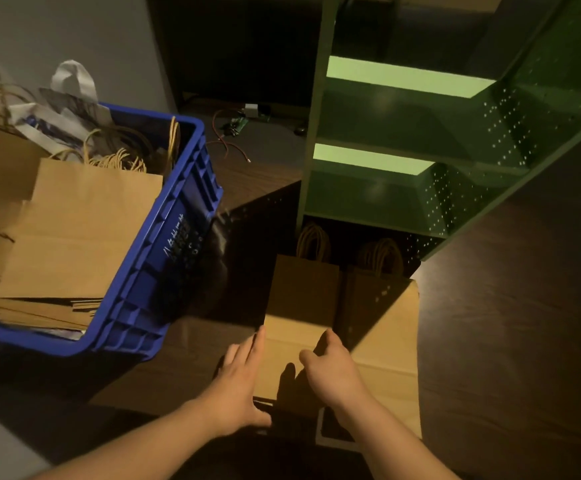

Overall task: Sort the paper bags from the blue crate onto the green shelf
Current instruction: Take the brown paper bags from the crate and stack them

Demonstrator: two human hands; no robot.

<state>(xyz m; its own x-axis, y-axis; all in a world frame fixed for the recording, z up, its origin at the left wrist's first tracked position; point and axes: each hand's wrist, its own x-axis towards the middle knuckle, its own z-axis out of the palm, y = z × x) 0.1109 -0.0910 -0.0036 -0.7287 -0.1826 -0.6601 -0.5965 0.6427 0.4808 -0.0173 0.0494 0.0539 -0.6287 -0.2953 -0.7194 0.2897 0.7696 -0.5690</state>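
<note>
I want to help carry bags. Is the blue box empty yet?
Not empty. The blue crate has flat brown paper bags stacked inside, with twisted handles sticking up behind them.

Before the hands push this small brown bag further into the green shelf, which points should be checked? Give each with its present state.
1. Left hand flat against the small paper bag: ok.
2. Right hand grips the bag's edge: ok.
3. Bag lined up beside the larger bag: ok.
4. Bottom level of green shelf free behind the handles: cannot tell, dark.
5. Upper shelves free: ok.
6. More bags left in blue crate: ok.
</note>
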